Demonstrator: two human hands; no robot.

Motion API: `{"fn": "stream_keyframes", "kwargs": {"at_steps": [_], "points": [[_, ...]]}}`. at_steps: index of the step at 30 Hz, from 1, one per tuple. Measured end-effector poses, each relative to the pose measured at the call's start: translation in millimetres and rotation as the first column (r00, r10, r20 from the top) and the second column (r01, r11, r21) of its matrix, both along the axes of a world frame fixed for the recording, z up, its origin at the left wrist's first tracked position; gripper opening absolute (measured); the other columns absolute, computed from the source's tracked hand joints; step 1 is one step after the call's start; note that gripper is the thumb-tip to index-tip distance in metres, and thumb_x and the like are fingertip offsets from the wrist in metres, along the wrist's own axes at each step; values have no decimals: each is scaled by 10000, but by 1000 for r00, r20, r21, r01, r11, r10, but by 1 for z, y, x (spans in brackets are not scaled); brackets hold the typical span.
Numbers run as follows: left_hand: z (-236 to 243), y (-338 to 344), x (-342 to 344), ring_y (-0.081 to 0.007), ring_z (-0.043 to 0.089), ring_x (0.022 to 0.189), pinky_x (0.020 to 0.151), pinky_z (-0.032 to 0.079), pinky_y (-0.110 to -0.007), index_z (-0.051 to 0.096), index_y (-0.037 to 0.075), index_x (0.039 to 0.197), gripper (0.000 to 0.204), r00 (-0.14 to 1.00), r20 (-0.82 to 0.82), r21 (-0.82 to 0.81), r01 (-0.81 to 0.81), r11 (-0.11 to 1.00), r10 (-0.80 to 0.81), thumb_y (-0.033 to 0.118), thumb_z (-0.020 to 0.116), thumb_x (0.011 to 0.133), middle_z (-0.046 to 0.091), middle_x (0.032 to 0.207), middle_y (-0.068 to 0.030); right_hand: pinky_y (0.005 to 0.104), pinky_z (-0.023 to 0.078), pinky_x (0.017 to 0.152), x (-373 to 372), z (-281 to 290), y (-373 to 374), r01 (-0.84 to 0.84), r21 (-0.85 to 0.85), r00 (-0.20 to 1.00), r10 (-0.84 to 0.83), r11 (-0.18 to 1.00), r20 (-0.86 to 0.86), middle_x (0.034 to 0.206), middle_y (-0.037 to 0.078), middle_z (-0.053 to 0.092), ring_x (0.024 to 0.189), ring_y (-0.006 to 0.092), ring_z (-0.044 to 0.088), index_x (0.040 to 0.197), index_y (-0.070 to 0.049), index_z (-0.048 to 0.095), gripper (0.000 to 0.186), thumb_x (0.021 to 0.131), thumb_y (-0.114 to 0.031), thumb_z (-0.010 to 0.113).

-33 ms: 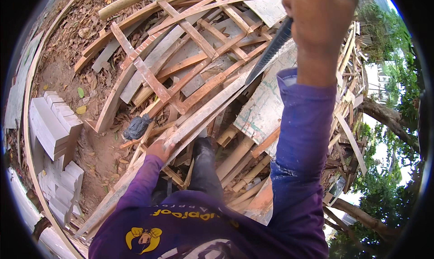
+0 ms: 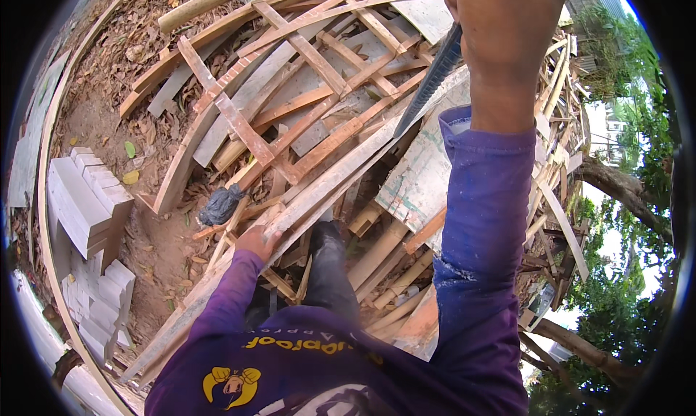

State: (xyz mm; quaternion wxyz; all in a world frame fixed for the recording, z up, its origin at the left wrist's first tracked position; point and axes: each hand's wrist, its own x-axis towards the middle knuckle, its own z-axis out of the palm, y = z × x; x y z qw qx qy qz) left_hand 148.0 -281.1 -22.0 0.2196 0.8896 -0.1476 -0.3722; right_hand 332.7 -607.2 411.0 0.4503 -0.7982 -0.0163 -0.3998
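Observation:
My right hand is raised at the top right, closed around the mostly hidden handle of a dark, serrated hand saw. The blade slants down-left, its tip at a long, pale, weathered plank that runs diagonally beneath it. Lower left, my left hand is closed on that plank, near my dark-trousered leg. A crumpled dark plastic bundle lies just above and left of this hand.
A lattice of nailed timber covers the upper middle. A pale sheet board and bamboo poles lie on the right, stacked pale blocks on the left, on leaf-strewn dirt. Trees stand at far right.
My right hand and the saw have shifted very slightly up and to the left. My left hand stays put on the plank.

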Motion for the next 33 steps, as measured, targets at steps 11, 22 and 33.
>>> {"fn": "stream_keyframes", "kwargs": {"at_steps": [11, 22, 33], "points": [[-24, 22, 55, -473, 679, 1007, 865, 527, -546, 709, 21, 1079, 704, 999, 51, 57, 2, 998, -5, 682, 482, 994, 714, 998, -280, 257, 190, 420, -200, -4, -55, 107, 343, 945, -204, 933, 258, 536, -40, 253, 422, 68, 182, 678, -171, 295, 345, 987, -93, 426], [-4, -2, -3, -429, 691, 1070, 936, 534, -499, 671, 7, 1229, 726, 997, 33, 92, -77, 993, 74, 673, 540, 973, 721, 1116, -269, 247, 252, 425, -161, 12, -60, -138, 343, 986, 95, 929, 138, 552, -45, 270, 425, 56, 217, 737, -154, 344, 309, 1027, -134, 448], [-22, -14, -73, -360, 671, 1120, 943, 541, -466, 639, 43, 1252, 709, 998, -8, 56, -62, 996, 62, 681, 569, 951, 687, 1182, -169, 322, 413, 592, 19, -36, 40, 356, -142, 921, -373, 923, -115, 676, 62, 583, 596, 137, 510, 834, 55, 630, 237, 869, -180, 629]]}}
